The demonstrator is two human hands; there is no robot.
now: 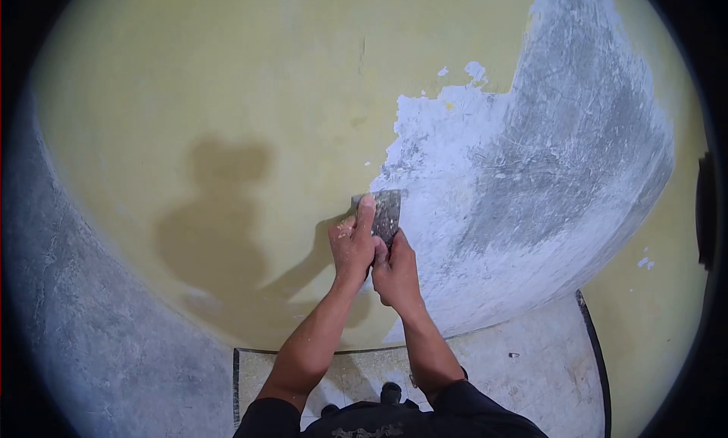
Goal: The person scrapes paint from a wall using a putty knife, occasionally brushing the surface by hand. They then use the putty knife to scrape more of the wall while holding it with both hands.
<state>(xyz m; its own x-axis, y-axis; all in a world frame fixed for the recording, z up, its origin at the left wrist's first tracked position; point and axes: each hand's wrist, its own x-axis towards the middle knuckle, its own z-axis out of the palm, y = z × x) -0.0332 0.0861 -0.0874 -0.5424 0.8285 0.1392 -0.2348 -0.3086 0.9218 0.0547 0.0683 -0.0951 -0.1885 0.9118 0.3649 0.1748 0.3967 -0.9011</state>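
A mottled grey surface [83, 309] fills the lower left, a pale floor [546, 385] bordered by dark strips [236, 373] spreads along the bottom, a tiny dark scrap [514, 354] lies on its right half, and a dark object [706, 210], too shadowed to identify, shows at the far right.

A yellow wall [152, 81] fills most of the view, with a fine dark mark [362, 55] at 12 o'clock. A grey-and-white bare patch [561, 142] spreads from 1 to 5 o'clock, ragged at its edges. Soft light throws a brown shadow [216, 210] at 9 o'clock. Between 8 and 9 lies a mottled grey surface [83, 286], wall or floor unclear. Pale floor [546, 370] shows around 5, dark trim [594, 347] bordering it at 4. A dark object [706, 210] stands at 3.
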